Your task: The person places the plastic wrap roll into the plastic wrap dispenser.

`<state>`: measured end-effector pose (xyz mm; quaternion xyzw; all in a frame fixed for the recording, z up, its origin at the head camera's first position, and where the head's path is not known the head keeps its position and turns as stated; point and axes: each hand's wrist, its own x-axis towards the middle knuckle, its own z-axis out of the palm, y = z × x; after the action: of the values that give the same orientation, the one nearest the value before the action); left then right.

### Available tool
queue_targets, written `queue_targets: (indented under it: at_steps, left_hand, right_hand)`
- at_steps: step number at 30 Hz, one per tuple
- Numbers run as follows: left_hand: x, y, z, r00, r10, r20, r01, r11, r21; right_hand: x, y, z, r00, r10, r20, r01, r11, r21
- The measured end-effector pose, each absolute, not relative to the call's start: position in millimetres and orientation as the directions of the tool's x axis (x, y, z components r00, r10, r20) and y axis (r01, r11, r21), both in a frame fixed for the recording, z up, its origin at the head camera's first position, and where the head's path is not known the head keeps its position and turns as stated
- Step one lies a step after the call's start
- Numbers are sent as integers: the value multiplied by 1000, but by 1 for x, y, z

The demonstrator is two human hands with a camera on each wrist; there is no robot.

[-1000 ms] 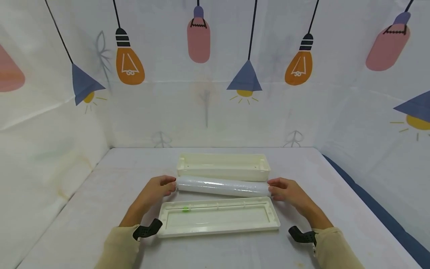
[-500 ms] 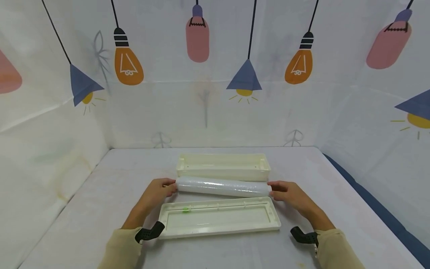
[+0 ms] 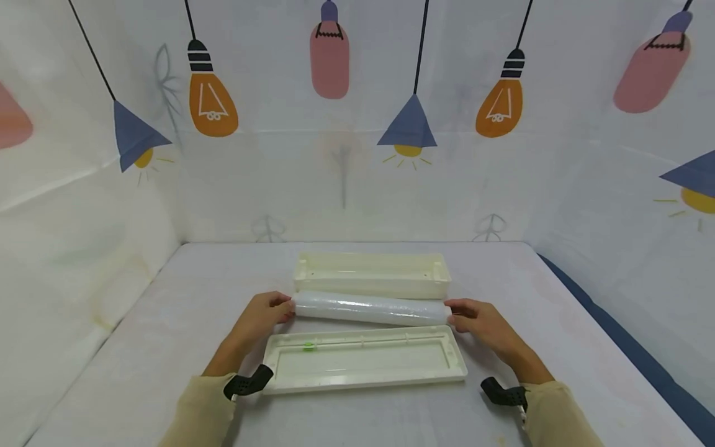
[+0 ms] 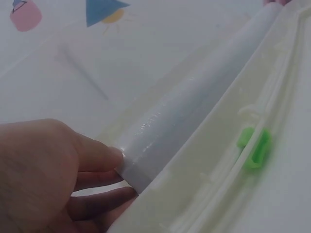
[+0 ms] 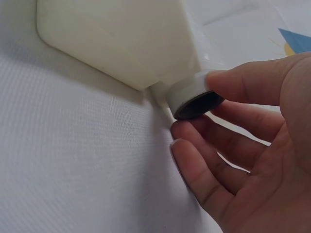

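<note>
Hands grip the ends, left hand point(image 3: 259, 320) and right hand point(image 3: 485, 323) with fingers curled on the white cling-film roll point(image 3: 368, 308), which is between the deep cream plastic tray point(image 3: 371, 287) and the shallow cream lid point(image 3: 363, 375), in neither yet.

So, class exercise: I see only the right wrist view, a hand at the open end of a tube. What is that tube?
Observer: A long roll of clear film, lying between two cream trays.
Operator: Is its other end held too?
Observer: Yes, the left hand grips it; the right hand has the near end.
Operator: Anything in the trays?
Observer: The near tray has a small green clip on its rail; the far tray shows nothing inside.
</note>
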<state>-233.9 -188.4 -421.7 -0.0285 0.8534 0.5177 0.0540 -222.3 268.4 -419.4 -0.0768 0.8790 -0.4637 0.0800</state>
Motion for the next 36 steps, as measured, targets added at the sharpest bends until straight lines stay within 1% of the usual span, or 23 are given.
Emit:
queue_targets:
  at_steps: [6, 13, 17, 20, 23, 28, 36]
  left_hand:
    - [-227, -192, -422, -991, 10, -136, -119, 433, 894]
    - [-224, -197, -417, -991, 19, -134, -115, 405, 907]
    - [-224, -196, -417, -992, 24, -126, -107, 392, 914]
    - [-222, -196, -416, -994, 29, -106, -87, 385, 919]
    - [-222, -196, -417, -996, 37, -79, -59, 372, 926]
    - [-221, -193, -416, -998, 42, -49, -31, 354, 935]
    - [-223, -188, -412, -999, 51, -6, 11, 318, 948]
  right_hand:
    - [-223, 266, -419, -972, -224, -64, -65, 526, -848]
    - [-224, 263, -416, -971, -239, -22, -99, 484, -870]
    - [-224, 263, -416, -974, -225, -23, -80, 437, -896]
    - [-224, 263, -416, -974, -226, -10, -78, 377, -923]
    - [-223, 262, -416, -976, -217, 4, -81, 346, -935]
    - [-220, 262, -413, -984, -177, 13, -71, 326, -943]
    - [-218, 262, -415, -988, -136, 77, -115, 293, -949]
